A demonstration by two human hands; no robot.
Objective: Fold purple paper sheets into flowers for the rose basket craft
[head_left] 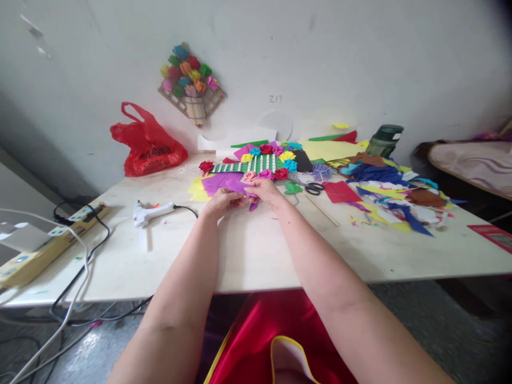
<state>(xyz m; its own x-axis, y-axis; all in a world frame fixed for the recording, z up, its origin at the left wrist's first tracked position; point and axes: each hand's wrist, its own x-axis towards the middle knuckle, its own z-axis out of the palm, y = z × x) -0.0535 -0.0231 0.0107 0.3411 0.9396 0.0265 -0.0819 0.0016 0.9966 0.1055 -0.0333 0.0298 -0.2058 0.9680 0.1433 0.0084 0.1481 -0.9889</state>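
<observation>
Both of my hands meet over the middle of the table, working on a piece of purple paper [237, 185]. My left hand [224, 202] is closed with its fingers pinching the lower left part of the paper. From the other side, my right hand [264, 192] pinches its right end, and a bit of purple hangs below the fingers. Just behind lies a larger purple sheet [216, 181] over a yellow sheet [197, 191]. Beyond the hands is a green guitar-shaped craft piece [260, 164] with white strips, edged with colourful paper roses.
A white glue gun [154, 214] lies left, its cord trailing. Further left is a power strip [52, 240] with cables. Black scissors [314, 188], a wooden stick [324, 209] and a heap of paper scraps [400, 197] lie right. A red bag [150, 146] and a bottle [384, 141] stand behind.
</observation>
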